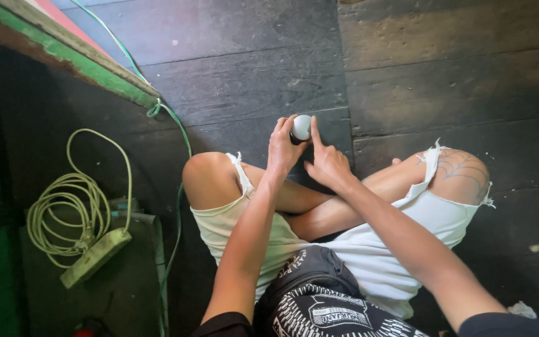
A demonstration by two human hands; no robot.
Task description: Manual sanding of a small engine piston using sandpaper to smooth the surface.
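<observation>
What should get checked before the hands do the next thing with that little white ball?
1. Left hand grips the white ball: ok.
2. Right hand is close, index finger touching the ball: ok.
3. Ball is whole, no cracks: cannot tell, fingers cover part.
4. Ball is held over the dark plank floor, in front of the crossed legs: ok.
5. Coiled cord with power strip lies away from the hands: ok.
</observation>
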